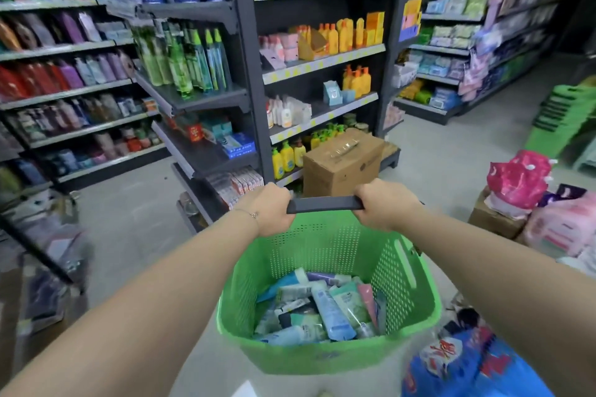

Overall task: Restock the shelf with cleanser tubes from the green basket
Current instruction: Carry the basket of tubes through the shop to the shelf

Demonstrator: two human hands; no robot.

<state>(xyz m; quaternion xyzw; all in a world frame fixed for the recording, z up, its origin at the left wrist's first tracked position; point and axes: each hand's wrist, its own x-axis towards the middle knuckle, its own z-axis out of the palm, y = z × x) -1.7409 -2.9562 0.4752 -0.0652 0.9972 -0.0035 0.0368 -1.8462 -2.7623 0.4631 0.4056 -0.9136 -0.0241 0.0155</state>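
While facing dark shelves (206, 100) at eleven o'clock, gripping the black handle (325, 204) with the left hand (269, 208) curling round its left end and the right hand (383, 206) curling round its right end. Looking down into the green basket (322, 361) at six o'clock, seeing cleanser tubes (332, 313) lying heaped on its bottom. Passing pink packs (516, 180) piled at three o'clock.

I log: green basket (398, 284) perforated matt plastic; handle (325, 204) smooth dark plastic; cleanser tubes (332, 313) glossy plastic; box (342, 166) matt brown cardboard.
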